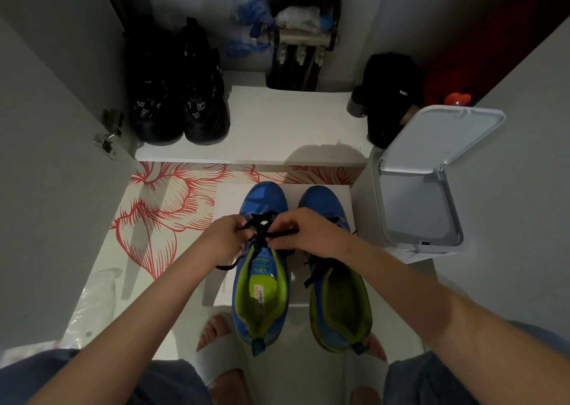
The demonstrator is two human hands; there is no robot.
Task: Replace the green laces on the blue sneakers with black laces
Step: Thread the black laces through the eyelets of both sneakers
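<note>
While the two blue sneakers sat side by side at about 6 o'clock on a white board (229, 199), toes pointing to 12, both hands were up on the lacing of the left-side sneaker (262, 284). The left hand (220, 239) had its fingers curled, pinching one strand of the black lace (263, 230). The right hand (310, 235) was curled too, pinching the other strand just across from it, with a knot-ish tangle between them. A loose end trailed off toward 9 o'clock under the left wrist. The right-side sneaker (339, 299) already had a black lace of its own, hanging loose. Over at 3 o'clock stood a white bin (416, 198) with its lid flipped up. A pair of black shoes (179, 102) was on the shelf at 11 o'clock and a black bag (390, 96) at 1 o'clock.
</note>
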